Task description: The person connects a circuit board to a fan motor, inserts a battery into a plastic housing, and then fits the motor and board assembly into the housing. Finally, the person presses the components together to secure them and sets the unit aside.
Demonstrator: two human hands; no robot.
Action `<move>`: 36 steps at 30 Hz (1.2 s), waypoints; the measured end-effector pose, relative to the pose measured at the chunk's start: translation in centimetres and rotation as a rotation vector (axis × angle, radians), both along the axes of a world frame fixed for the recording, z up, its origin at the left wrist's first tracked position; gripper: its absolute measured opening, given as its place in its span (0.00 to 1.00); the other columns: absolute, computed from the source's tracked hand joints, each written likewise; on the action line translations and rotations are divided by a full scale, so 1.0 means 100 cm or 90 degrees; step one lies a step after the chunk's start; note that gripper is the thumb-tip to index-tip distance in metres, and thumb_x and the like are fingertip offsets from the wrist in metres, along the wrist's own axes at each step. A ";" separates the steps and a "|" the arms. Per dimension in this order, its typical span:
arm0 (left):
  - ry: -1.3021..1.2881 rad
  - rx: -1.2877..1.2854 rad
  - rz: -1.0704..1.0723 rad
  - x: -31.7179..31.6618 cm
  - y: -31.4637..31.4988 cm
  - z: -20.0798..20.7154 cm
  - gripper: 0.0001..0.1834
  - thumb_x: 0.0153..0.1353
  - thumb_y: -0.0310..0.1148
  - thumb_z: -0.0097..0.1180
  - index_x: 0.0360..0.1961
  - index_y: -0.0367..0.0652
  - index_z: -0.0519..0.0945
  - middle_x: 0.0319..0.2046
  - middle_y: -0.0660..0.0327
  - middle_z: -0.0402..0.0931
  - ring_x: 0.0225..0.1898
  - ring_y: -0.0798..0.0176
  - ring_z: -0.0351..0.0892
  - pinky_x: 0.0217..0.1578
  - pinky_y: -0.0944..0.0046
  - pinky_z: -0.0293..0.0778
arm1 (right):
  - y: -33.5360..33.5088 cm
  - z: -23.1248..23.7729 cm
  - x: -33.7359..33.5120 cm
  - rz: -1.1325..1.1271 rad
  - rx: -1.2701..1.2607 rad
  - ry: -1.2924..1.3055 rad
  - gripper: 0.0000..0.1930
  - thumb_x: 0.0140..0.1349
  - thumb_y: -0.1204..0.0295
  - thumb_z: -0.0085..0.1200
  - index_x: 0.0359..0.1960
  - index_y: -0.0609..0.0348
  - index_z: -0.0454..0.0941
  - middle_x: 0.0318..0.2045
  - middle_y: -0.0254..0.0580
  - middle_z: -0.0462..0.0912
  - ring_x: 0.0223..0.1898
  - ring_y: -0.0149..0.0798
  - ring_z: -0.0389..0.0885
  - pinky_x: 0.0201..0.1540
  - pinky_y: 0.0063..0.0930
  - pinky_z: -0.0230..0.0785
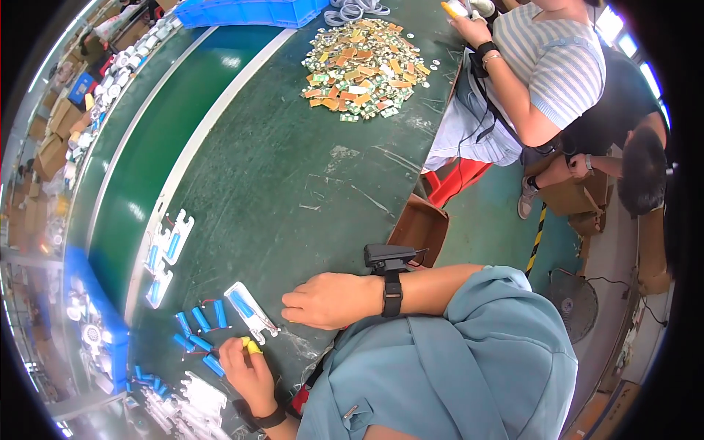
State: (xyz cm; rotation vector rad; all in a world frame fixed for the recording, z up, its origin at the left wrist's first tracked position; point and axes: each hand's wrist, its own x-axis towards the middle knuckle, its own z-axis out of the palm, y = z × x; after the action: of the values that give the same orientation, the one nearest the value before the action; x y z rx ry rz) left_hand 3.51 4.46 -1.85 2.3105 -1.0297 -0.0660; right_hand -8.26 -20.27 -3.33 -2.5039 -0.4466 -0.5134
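Note:
My left hand [248, 372] is near the front of the green table, with yellow covers [251, 345] on two fingertips. These tips are close together, and whatever they pinch is too small to make out. Beside this hand lie several blue cylindrical battery cells [201, 320] with thin wires. My right hand [330, 301] rests on the table with its fingers curled under, so anything inside is hidden. Between the hands lies a narrow white plastic housing [251, 313] holding a blue cell, with thin wires at its near end.
White housings with blue cells [174, 238] lie by the green conveyor belt [158, 121]. More white plastic parts [202, 396] are piled at lower left, near a blue bin [117, 345]. Small circuit boards [363, 66] are heaped at the far end. A co-worker [546, 73] is at far right.

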 end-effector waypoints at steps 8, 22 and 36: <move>-0.006 0.006 0.051 -0.004 0.003 0.000 0.13 0.56 0.23 0.58 0.44 0.39 0.78 0.45 0.48 0.76 0.46 0.42 0.76 0.48 0.52 0.73 | 0.000 0.007 0.002 0.013 0.021 0.044 0.07 0.54 0.72 0.56 0.32 0.58 0.72 0.31 0.42 0.71 0.33 0.43 0.80 0.34 0.36 0.75; 0.080 -0.033 -0.077 -0.038 -0.032 0.031 0.24 0.58 0.22 0.56 0.57 0.35 0.71 0.40 0.51 0.80 0.41 0.46 0.80 0.46 0.51 0.73 | 0.026 0.033 0.005 -0.123 0.027 0.146 0.21 0.58 0.73 0.60 0.54 0.58 0.73 0.37 0.40 0.74 0.29 0.42 0.81 0.28 0.34 0.74; -0.025 0.003 0.092 -0.012 0.022 0.043 0.13 0.59 0.20 0.57 0.46 0.35 0.80 0.39 0.49 0.82 0.39 0.50 0.83 0.42 0.58 0.78 | 0.021 0.031 -0.004 -0.149 0.118 0.115 0.16 0.58 0.77 0.59 0.49 0.59 0.74 0.33 0.42 0.77 0.30 0.46 0.81 0.31 0.37 0.74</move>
State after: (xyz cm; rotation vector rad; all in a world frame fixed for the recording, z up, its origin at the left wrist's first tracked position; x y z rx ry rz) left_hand 2.33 6.70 2.46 2.3927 -0.8787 0.0351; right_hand -8.64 -18.15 -0.20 -2.4074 -0.0346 -0.3915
